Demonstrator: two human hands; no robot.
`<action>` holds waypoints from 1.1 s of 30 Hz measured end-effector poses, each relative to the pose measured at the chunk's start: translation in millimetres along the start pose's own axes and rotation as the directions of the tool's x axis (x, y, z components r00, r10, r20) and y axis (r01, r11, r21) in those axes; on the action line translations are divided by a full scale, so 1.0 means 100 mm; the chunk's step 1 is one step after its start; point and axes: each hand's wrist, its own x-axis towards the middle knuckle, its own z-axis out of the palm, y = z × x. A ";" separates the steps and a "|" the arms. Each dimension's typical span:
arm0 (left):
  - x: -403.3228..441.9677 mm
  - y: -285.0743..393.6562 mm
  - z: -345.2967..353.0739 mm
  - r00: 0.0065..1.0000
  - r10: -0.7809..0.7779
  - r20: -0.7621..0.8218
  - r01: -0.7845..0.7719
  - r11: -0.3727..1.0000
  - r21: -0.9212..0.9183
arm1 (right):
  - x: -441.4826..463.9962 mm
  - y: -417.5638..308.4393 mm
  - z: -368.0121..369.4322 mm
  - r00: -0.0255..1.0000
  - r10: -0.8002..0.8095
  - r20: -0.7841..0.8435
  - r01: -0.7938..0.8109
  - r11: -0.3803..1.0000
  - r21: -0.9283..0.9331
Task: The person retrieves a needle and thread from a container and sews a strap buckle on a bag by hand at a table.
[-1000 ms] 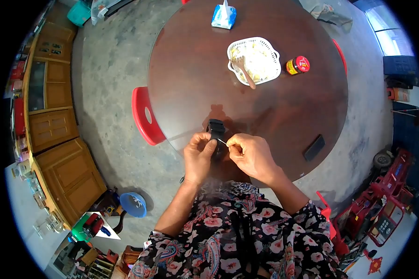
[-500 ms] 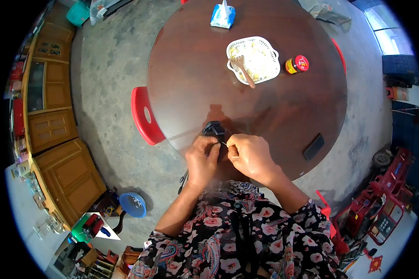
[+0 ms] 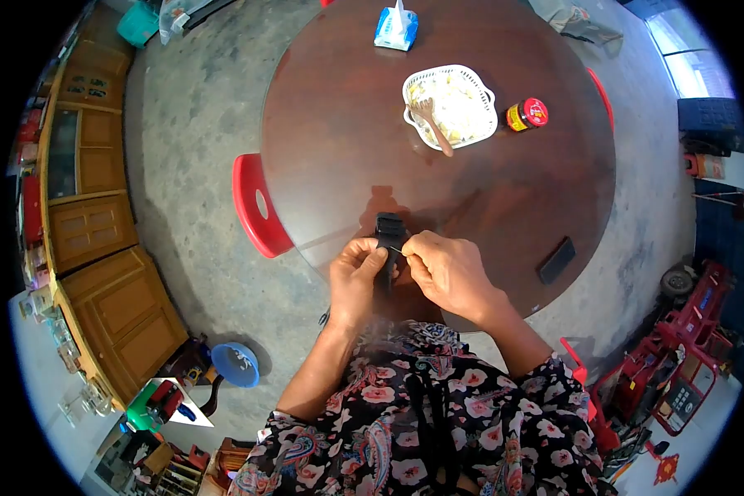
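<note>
At the near edge of the round table, my left hand (image 3: 356,277) is closed on a black strap-like item with a buckle-shaped top (image 3: 389,226). Its thumb and forefinger pinch the item's side, and the lower part hangs toward my lap. Close by on the right, my right hand (image 3: 455,271) pinches a thin, pale needle-like piece (image 3: 396,249). This piece points at the black item; whether its tip goes into it is too small to tell. My fingers hide much of the black item.
The brown round table (image 3: 339,124) bears a white basket (image 3: 491,124) of food with a wooden fork (image 3: 435,128), a red-lidded jar (image 3: 527,115), a tissue pack (image 3: 396,30) and a phone (image 3: 556,260). A red chair (image 3: 252,211) stands left; a blue basin (image 3: 236,364) sits on the floor.
The black item has turned more upright and shifted slightly right between my hands. My right hand has tilted and moved a little, still pinching the thin piece.
</note>
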 end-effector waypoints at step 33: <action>-0.01 0.17 0.06 0.980 -0.160 0.122 0.190 0.937 -0.294 | 0.02 0.11 0.11 0.977 -0.140 -0.159 0.166 0.973 0.159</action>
